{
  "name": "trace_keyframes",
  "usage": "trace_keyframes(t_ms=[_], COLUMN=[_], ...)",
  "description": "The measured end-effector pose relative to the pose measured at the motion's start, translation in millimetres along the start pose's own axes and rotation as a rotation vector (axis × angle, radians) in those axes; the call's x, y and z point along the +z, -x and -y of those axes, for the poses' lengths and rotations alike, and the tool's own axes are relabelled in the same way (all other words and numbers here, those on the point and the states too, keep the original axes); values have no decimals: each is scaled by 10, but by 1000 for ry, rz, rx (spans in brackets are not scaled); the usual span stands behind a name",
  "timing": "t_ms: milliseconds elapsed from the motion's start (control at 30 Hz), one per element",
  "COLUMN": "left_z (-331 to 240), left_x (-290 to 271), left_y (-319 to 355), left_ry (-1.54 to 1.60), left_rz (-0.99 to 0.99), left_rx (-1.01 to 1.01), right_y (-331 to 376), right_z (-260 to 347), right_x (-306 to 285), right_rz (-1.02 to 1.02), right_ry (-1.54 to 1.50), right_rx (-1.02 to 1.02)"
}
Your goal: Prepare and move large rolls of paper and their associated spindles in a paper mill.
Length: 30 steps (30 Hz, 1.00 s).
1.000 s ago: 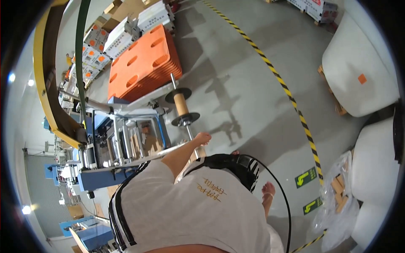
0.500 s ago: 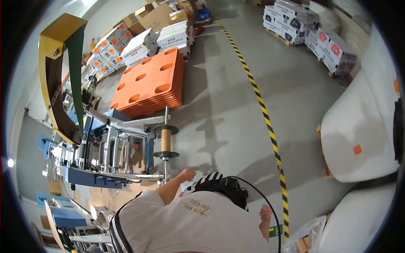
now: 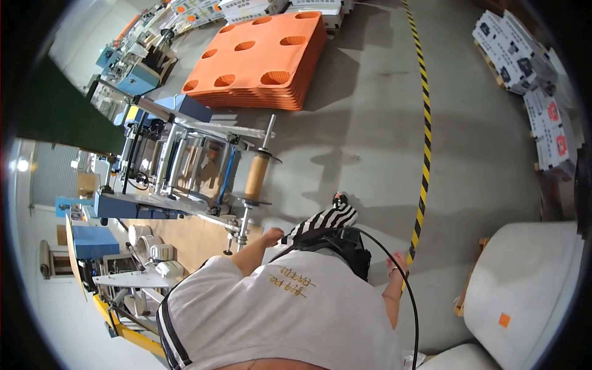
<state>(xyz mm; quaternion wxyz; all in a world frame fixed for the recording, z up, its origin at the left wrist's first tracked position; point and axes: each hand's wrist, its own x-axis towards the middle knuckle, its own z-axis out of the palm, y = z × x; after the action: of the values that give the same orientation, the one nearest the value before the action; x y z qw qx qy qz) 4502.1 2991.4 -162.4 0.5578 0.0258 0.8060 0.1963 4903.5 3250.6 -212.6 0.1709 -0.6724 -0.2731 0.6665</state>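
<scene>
My left hand (image 3: 272,236) hangs loosely at my left thigh, fingers partly foreshortened, with nothing seen in it. Close to it is the lower end of a metal spindle (image 3: 244,223) on a machine. That spindle carries a brown cardboard core (image 3: 256,177) between two dark discs. On the other side, my right hand (image 3: 398,265) hangs out from my hip, its fingers loosely apart and holding nothing I can see. A black cable (image 3: 412,296) curves from a black waist bag (image 3: 351,250) past my right wrist.
Left stands the blue and metal machine frame (image 3: 142,206), with a dark green panel (image 3: 58,114) above. Ahead is a stack of orange plastic pallets (image 3: 259,52). Yellow-black floor tape (image 3: 425,142) runs along my right. Beyond it are white wrapped bulk loads (image 3: 524,283) and stacked cartons (image 3: 515,52).
I have stepped forward; one foot in a striped trouser leg now shows ahead. The machine, pallets and tape have shifted in view. Both hands still hang at my sides.
</scene>
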Motion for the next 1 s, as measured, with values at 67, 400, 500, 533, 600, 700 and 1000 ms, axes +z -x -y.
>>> trace_keyframes(t_ms=[67,400,500,533,600,700,1000], left_z=[-610,-1844,-1496,-1308,-1061,-1150,-2357], left_x=[-230,-1353,-1195,-1084,-878,-593,-373], left_y=[-35,-72,-159,-213,-156,-38,-632], left_ry=[111,650,610,651,700,897,1007], left_rz=[-3,-331,-437,-463,-485,-544,-702], left_rx=[15,243,14,-44,-230,-513,-285], right_y=[-417,-1088,-1414,-1609,-1916,-2242,-2401], right_z=[-103,1608,2072,2130,2310,2734,4204], right_x=[99,2190,2607,2696,2964,3426,5340], right_rz=[17,299,362,344,351,439,636], right_ry=[31,328,541,557,610,767,1012], right_rx=[128,-11,35,62,100,96,23])
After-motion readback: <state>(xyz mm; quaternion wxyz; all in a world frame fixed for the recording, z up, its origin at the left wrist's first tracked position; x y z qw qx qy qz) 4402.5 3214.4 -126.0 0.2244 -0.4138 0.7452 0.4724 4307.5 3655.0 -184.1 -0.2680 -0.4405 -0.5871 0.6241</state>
